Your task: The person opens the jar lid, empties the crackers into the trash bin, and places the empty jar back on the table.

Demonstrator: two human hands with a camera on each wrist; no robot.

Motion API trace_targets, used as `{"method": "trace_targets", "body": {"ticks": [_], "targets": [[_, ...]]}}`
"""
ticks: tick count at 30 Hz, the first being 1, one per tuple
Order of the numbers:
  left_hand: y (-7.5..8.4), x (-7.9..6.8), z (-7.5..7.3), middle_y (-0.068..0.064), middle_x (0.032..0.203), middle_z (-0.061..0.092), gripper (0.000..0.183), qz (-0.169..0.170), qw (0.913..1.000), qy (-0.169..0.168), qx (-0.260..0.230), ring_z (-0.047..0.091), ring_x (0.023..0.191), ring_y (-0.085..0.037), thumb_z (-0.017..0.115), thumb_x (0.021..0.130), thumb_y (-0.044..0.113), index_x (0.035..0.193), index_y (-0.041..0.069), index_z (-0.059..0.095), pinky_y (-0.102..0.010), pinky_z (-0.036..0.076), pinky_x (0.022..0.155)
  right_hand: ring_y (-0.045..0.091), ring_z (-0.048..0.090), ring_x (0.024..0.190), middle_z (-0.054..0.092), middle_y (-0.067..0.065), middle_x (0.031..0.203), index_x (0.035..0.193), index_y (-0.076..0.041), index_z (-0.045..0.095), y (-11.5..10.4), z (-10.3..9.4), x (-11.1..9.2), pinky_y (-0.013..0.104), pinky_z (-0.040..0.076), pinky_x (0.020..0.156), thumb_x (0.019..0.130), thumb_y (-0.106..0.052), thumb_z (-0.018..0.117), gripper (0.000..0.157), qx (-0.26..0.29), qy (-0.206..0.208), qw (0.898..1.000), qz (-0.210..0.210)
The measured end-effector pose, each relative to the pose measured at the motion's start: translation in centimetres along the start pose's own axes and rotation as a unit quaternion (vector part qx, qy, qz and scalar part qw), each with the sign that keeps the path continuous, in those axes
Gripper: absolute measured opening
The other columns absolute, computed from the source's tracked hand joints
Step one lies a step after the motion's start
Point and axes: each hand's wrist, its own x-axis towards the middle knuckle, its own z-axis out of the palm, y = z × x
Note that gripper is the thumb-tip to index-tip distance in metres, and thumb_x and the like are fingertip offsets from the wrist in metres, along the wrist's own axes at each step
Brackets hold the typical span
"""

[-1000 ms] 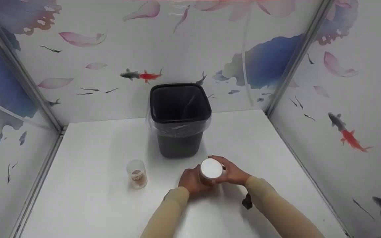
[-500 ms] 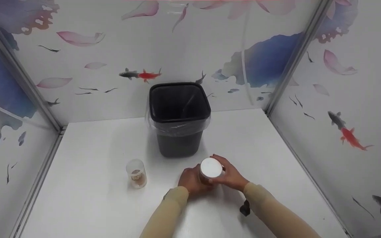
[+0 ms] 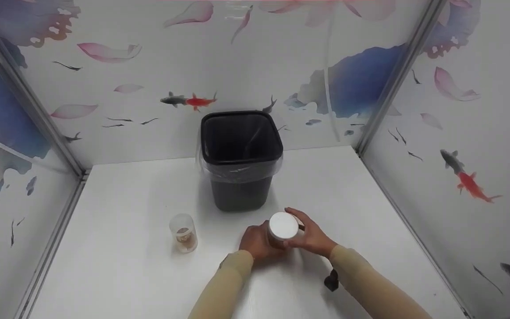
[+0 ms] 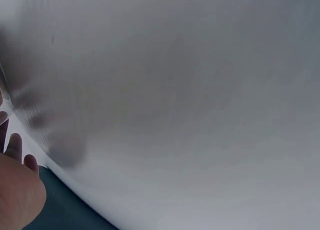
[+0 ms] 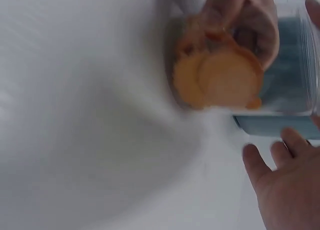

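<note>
A plastic jar with a white lid [image 3: 283, 226] stands upright between my two hands, right of centre in the head view. My left hand [image 3: 255, 243] grips its lower body. The fingers and thumb of my right hand [image 3: 311, 235] hold the lid from the right side. In the right wrist view the jar's clear wall with its orange print [image 5: 227, 82] shows, the left hand [image 5: 245, 19] around it and the right hand [image 5: 295, 185] near the upper end. Only part of the left hand [image 4: 20, 185] appears in the left wrist view. To the left stands a clear plastic jar [image 3: 183, 234] with a brown print.
A black bin [image 3: 241, 192] with a clear liner bag [image 3: 241, 173] stands behind the hands on the white table [image 3: 117, 266]. Printed wall panels [image 3: 255, 66] enclose the back and both sides. A small dark object [image 3: 331, 280] is just below the right wrist.
My right hand has turned slightly around the lid, its wrist shifting a little, and the dark object below it sits lower. The left hand and the other jar have stayed in place.
</note>
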Motion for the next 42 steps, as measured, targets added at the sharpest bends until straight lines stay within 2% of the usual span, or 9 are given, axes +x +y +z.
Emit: {"method": "trace_targets", "body": {"ticks": [4,8,11,18,21,24,30,36,42], "targets": [[0.0,0.1,-0.1,0.0,0.114,0.07,0.087,-0.005,1.0,-0.004,0.002,0.063,0.107,-0.019,0.085,0.063,0.063,0.128,0.012,0.06,-0.039,0.046,0.1,0.031,0.03,0.144,0.037,0.01,0.156,0.153,-0.011,0.036,0.0,1.0,-0.7,0.058,0.033,0.109,0.073,-0.028,0.09,0.098,-0.01,0.043,0.999,-0.006],[0.0,0.2,-0.2,-0.002,0.113,0.07,0.085,-0.004,0.9999,-0.009,0.006,0.063,0.106,-0.02,0.085,0.064,0.061,0.128,0.011,0.06,-0.04,0.046,0.099,0.026,0.033,0.142,0.038,0.006,0.155,0.153,-0.012,0.037,0.1,1.4,-0.5,0.055,0.033,0.11,0.072,-0.034,0.091,0.1,-0.016,0.057,0.998,0.012],[0.0,0.2,0.0,-0.002,0.111,0.071,0.082,-0.001,1.0,-0.008,0.004,0.064,0.104,-0.019,0.085,0.064,0.06,0.126,0.012,0.061,-0.039,0.048,0.098,0.025,0.033,0.142,0.038,0.006,0.155,0.153,-0.012,0.037,0.2,1.0,-0.1,0.056,0.031,0.111,0.071,-0.034,0.091,0.1,-0.013,0.039,0.999,0.024],[0.1,0.1,0.1,0.002,0.108,0.07,0.082,-0.012,0.9998,-0.003,-0.015,0.063,0.1,-0.017,0.083,0.064,0.064,0.125,0.014,0.061,-0.037,0.049,0.095,0.028,0.031,0.142,0.04,0.006,0.154,0.15,-0.018,0.044,0.2,-1.0,1.1,0.061,0.026,0.111,0.07,-0.021,0.091,0.092,0.012,-0.047,0.999,0.018],[0.1,0.0,0.0,0.003,0.111,0.07,0.084,-0.02,0.9996,-0.01,-0.015,0.062,0.102,-0.017,0.083,0.064,0.064,0.128,0.015,0.06,-0.038,0.048,0.096,0.029,0.033,0.141,0.04,0.007,0.154,0.151,-0.017,0.042,0.1,-1.1,1.1,0.062,0.026,0.11,0.071,-0.016,0.09,0.093,0.015,-0.057,0.998,0.017],[0.2,0.0,-0.1,0.003,0.112,0.07,0.085,-0.024,0.9995,-0.017,-0.009,0.061,0.103,-0.018,0.082,0.064,0.065,0.129,0.015,0.059,-0.039,0.046,0.098,0.032,0.035,0.139,0.04,0.01,0.153,0.152,-0.012,0.039,-0.7,-0.7,0.5,0.063,0.028,0.109,0.073,-0.012,0.088,0.094,0.019,-0.036,0.999,0.015],[0.2,0.2,-0.2,0.0,0.114,0.07,0.085,-0.024,0.9995,-0.02,0.007,0.062,0.107,-0.02,0.083,0.064,0.063,0.129,0.014,0.059,-0.04,0.045,0.1,0.034,0.034,0.141,0.039,0.018,0.152,0.151,-0.001,0.036,-3.5,0.8,-1.0,0.059,0.033,0.108,0.074,-0.012,0.088,0.093,0.006,0.034,0.999,0.007],[0.2,0.1,-0.2,-0.002,0.117,0.069,0.087,-0.028,0.9991,-0.03,0.009,0.061,0.109,-0.021,0.084,0.065,0.062,0.131,0.011,0.058,-0.041,0.044,0.101,0.031,0.035,0.141,0.041,0.011,0.153,0.152,-0.009,0.038,-1.2,2.1,-0.6,0.062,0.029,0.109,0.073,-0.018,0.091,0.096,-0.005,0.081,0.996,0.031],[0.2,0.1,0.0,-0.001,0.116,0.07,0.085,-0.023,0.9994,-0.025,0.003,0.062,0.107,-0.02,0.086,0.064,0.059,0.13,0.012,0.058,-0.04,0.046,0.1,0.026,0.034,0.142,0.041,0.004,0.154,0.151,-0.017,0.042,0.0,1.2,0.0,0.061,0.028,0.11,0.07,-0.028,0.092,0.095,-0.007,0.055,0.998,0.031]]}}
